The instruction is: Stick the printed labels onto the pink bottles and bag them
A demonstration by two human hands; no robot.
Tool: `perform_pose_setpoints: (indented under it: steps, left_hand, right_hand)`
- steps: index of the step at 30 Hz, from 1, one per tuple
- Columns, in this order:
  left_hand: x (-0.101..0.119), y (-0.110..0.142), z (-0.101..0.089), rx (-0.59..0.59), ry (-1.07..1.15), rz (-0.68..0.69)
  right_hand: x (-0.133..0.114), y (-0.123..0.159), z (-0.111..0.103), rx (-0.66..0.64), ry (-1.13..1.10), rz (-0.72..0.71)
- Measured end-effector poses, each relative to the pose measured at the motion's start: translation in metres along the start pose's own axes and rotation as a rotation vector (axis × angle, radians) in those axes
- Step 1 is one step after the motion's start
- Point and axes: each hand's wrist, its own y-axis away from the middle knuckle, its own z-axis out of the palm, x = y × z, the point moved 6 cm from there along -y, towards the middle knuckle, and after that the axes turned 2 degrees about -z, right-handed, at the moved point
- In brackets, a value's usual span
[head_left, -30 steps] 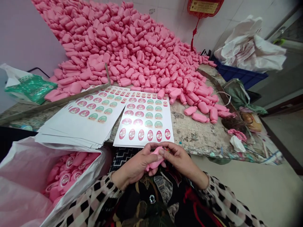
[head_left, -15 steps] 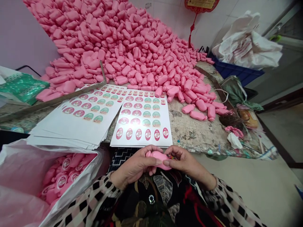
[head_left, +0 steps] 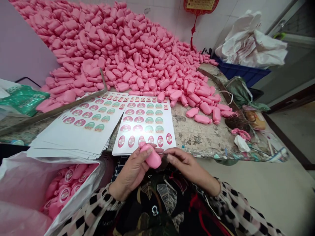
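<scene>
A pink bottle (head_left: 153,158) was grasped in the left hand (head_left: 131,171), its fingers wrapped round it and tilted toward the right hand (head_left: 188,170), whose fingertips (head_left: 167,158) were pinched, contents unclear. Labelled bottles (head_left: 64,195) lay in an open sack (head_left: 83,185), within reach; a sticker sheet (head_left: 144,126) lay along the bench (head_left: 201,141) edge, with the unlabelled pile (head_left: 110,55) beyond.

No legible print on sticker sheets (head_left: 145,124)
</scene>
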Motion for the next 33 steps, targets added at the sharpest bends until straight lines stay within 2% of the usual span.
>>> perform_pose_setpoints:
  steps: [3, 6, 9, 12, 14, 17, 20, 25, 33]
  left_hand:
    - [0.008, -0.001, -0.001, 0.029, -0.095, 0.000]
    - [0.013, -0.008, 0.002, 0.045, -0.354, -0.024]
    - [0.020, -0.018, 0.015, 0.006, -0.872, 0.060]
    - [0.023, -0.025, 0.035, -0.078, -1.457, 0.318]
    - [0.017, -0.028, 0.042, -0.113, -1.714, 0.410]
    - [0.007, -0.032, 0.043, -0.137, -1.940, 0.386]
    - [0.002, -0.034, 0.044, -0.181, -2.058, 0.340]
    - [0.004, -0.037, 0.046, -0.256, -2.093, 0.257]
    - [0.008, -0.042, 0.048, -0.322, -2.038, 0.162]
  right_hand:
    - [0.012, -0.007, -0.042, 0.229, 0.259, -0.043]
    - [0.019, -0.019, -0.066, 0.338, 0.546, -0.063]
    - [0.015, -0.029, -0.069, 0.352, 0.819, -0.039]
    - [0.008, -0.035, -0.061, 0.341, 0.983, -0.024]
    - [0.005, -0.037, -0.056, 0.335, 1.039, -0.023]
    - [0.002, -0.039, -0.053, 0.322, 1.101, -0.023]
    - [0.001, -0.042, -0.052, 0.288, 1.163, -0.030]
    - [-0.001, -0.046, -0.054, 0.206, 1.215, -0.041]
    - [0.003, -0.052, -0.061, 0.114, 1.094, -0.058]
